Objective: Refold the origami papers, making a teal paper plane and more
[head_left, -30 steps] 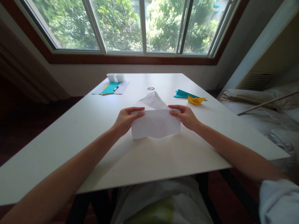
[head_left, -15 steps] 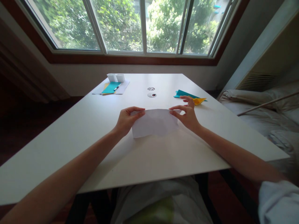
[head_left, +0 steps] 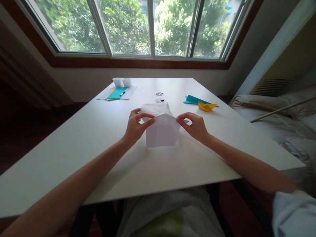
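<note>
A white folded paper (head_left: 161, 130) stands on the white table (head_left: 158, 164) in front of me, its near flap hanging toward me and a rounded part rising behind. My left hand (head_left: 135, 126) pinches the paper's upper left corner between thumb and fingers. My right hand (head_left: 195, 125) pinches the upper right corner. Both hands hold the paper's top edges pushed in toward each other, so the paper bulges open between them.
A yellow paper boat (head_left: 206, 106) lies on a teal sheet (head_left: 194, 99) at the right. At the far left sit a teal sheet with a pen (head_left: 117, 92) and two white paper boxes (head_left: 122, 82). A round cable grommet (head_left: 160, 100) is behind the paper. A bed (head_left: 278, 115) is right of the table.
The paper was pressed flat half a second ago. Now both hands have moved inward, and the paper has opened up and narrowed between them.
</note>
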A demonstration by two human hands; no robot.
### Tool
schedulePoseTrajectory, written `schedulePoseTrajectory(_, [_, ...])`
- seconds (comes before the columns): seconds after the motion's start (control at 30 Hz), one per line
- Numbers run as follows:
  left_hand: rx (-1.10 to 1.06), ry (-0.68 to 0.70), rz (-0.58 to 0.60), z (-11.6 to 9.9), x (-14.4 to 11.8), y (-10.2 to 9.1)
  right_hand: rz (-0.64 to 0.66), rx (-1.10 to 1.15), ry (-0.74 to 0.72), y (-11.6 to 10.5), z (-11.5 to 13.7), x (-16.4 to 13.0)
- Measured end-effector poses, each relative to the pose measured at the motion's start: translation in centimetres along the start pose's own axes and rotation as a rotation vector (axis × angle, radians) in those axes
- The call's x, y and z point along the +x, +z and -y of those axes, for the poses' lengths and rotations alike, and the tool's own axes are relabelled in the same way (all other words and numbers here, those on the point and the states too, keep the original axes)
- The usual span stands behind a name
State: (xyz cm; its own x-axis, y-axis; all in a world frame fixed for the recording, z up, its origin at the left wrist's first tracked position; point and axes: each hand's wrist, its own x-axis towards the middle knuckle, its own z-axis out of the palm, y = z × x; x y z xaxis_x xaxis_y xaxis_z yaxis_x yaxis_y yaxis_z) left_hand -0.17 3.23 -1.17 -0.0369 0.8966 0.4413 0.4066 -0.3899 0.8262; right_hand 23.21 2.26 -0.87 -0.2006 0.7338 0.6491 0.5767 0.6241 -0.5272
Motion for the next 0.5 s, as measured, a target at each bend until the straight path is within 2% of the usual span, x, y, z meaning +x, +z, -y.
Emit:
schedulePoseTrajectory(0.13, [0.179, 0.134, -0.082, -0.9, -0.2, -0.1, 0.006, 0.136, 0.075, 0.1, 1.0, -0.3])
schedulePoseTrajectory(0.23, [0.149, 0.24, 0.02, -1.4, -0.3, -0.1, 0.017, 0.212, 0.103, 0.1, 1.6, -0.5])
schedulePoseTrajectory(0.3, [0.039, 0.259, 0.109, -1.6, -0.4, 0.0, 0.028, 0.226, 0.112, 0.1, 1.8, -0.6])
schedulePoseTrajectory(0.43, [-0.252, 0.133, 0.224, -2.0, -0.7, 0.3, -0.001, 0.178, 0.114, 0.0, 1.8, -0.6])
schedulePoseTrajectory(0.5, [-0.317, 0.04, 0.265, -2.2, -0.8, 0.3, -0.013, 0.166, 0.109, 0.1, 1.7, -0.5])
